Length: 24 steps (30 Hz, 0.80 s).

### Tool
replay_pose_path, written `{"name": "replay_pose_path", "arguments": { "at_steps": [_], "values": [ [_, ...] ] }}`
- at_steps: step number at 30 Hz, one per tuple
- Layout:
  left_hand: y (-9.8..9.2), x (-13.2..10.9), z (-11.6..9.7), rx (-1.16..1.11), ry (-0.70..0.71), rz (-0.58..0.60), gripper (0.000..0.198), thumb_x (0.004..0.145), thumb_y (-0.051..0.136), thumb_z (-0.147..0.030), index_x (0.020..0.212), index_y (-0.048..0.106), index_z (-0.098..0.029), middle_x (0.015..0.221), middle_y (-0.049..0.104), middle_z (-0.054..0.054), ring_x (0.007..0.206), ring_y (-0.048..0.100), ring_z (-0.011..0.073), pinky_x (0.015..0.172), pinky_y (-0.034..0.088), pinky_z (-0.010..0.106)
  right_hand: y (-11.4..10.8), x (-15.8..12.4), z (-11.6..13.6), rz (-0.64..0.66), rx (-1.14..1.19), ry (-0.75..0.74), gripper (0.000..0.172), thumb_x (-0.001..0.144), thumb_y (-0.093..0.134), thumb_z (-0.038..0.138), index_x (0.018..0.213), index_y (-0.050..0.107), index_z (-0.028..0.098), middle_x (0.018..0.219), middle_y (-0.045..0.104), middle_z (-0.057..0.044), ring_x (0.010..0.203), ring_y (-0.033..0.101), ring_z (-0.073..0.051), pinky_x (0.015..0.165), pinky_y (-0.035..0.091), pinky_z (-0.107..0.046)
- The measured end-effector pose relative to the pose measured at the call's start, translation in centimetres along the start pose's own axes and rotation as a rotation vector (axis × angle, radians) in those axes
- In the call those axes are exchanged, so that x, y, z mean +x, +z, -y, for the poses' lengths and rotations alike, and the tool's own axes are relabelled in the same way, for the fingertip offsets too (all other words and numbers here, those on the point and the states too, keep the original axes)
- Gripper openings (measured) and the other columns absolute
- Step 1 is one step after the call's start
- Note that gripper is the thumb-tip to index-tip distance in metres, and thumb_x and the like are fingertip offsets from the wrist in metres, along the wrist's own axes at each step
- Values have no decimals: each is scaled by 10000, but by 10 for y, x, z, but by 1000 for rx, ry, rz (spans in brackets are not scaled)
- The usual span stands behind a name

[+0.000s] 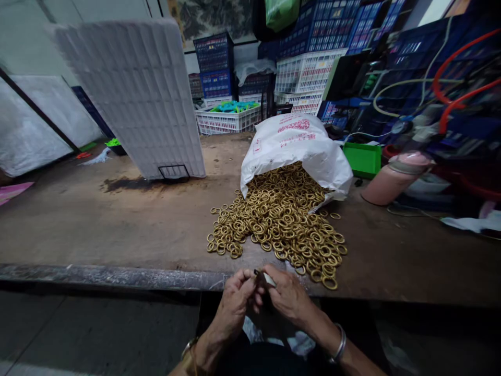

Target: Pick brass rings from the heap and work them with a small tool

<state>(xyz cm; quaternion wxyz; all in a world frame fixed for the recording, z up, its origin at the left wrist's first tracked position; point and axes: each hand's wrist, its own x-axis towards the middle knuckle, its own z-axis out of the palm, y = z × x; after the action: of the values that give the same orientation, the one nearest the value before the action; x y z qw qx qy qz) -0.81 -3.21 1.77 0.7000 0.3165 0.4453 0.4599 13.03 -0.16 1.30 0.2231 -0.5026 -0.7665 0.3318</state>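
Both of my hands meet just in front of the table's near edge. My right hand [288,296] is closed around a small pale-handled tool [269,279], whose dark tip points at my other hand. With its fingers pinched together, my left hand [236,298] is right beside that tip; whatever it holds is too small and hidden to make out. Beyond my hands, a heap of gold-coloured rings [274,219] spreads across the tabletop. The rings spill from the mouth of a white woven sack [289,138] with red print, which lies on its side.
A tall white ribbed panel [133,99] stands on the wooden table [97,224] at left. To the right are a green tray [362,160], a pink bottle [397,177] and red hoses [444,99]. Stacked crates [301,73] line the back, one white crate [229,121] holding bright green and blue pieces.
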Motion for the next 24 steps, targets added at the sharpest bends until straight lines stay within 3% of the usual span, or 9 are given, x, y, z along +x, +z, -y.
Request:
{"name": "replay_pose_path", "arguments": {
  "at_steps": [3, 9, 16, 20, 24],
  "values": [
    [0, 0, -1, 71, 43, -3, 304, 722, 560, -443, 730, 488, -148, 582, 536, -20, 438, 450, 56, 430, 360, 175, 2, -2, 2, 41, -128, -40, 240, 607, 364, 40, 756, 474, 193, 630, 534, 21, 562, 435, -106, 539, 241, -228],
    [0, 1, -4, 166, 87, -39, 335, 700, 560, -482, 720, 483, -157, 525, 522, -30, 436, 458, 73, 447, 369, 191, 5, -2, 1, 76, -245, -30, 265, 609, 357, 45, 800, 474, 186, 644, 547, 6, 568, 439, -120, 533, 211, -243],
    [0, -15, -6, 106, 102, -14, 279, 752, 538, -417, 703, 497, -146, 583, 522, -20, 442, 456, 64, 470, 406, 208, 12, 9, -10, 13, -381, -12, 255, 718, 371, 109, 926, 504, 169, 716, 581, -37, 650, 495, -150, 572, 265, -245],
    [-1, -26, -6, -49, 87, 118, 211, 761, 557, -339, 723, 514, -135, 670, 573, 21, 488, 515, 91, 506, 458, 258, 11, 31, -9, -29, -442, 47, 255, 720, 393, 112, 941, 508, 165, 668, 579, -27, 609, 504, -146, 552, 256, -244],
    [-8, -21, -1, -272, 45, 75, 181, 782, 535, -294, 748, 537, -116, 796, 598, 74, 604, 550, 115, 519, 457, 241, 18, 55, 4, -71, -361, 18, 161, 779, 382, 140, 881, 497, 185, 708, 593, -18, 618, 521, -126, 541, 250, -227]
  ]
}}
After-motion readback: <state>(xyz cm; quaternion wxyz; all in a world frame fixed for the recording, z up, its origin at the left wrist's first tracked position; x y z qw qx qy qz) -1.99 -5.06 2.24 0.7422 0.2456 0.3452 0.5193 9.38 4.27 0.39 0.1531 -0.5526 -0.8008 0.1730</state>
